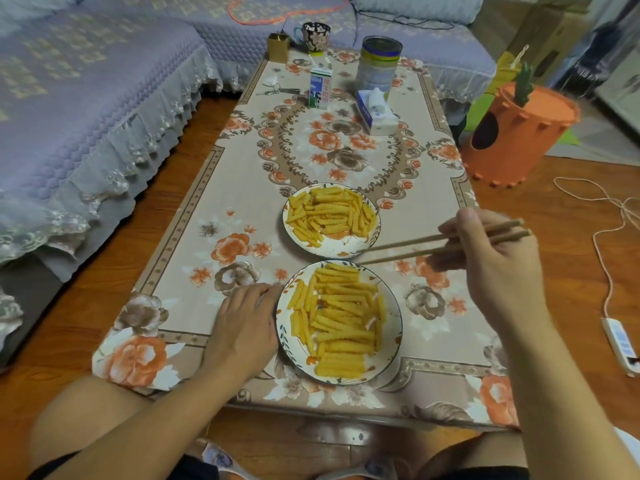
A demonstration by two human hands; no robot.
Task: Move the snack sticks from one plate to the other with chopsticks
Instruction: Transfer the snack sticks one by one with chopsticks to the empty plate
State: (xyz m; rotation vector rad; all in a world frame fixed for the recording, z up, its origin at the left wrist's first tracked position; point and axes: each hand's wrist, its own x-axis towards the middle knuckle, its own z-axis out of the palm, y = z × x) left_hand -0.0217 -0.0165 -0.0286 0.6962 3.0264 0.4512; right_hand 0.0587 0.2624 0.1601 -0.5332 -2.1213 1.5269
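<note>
Two white patterned plates sit on the floral table. The far plate [346,249] and the near plate [284,336] each hold several yellow ridged snack sticks [341,320]. My right hand [491,268] grips a pair of wooden chopsticks [408,249]. Their tips hover over the gap between the plates, slightly apart, with nothing between them. My left hand [244,327] rests on the table with its fingers against the near plate's left rim.
Further back on the table stand a milk carton [320,89], a tissue box [375,112], a tin can [379,64], a mug [315,36] and keys [273,89]. A sofa runs along the left. An orange carrot-shaped bin [516,129] and a power strip [621,344] are on the right floor.
</note>
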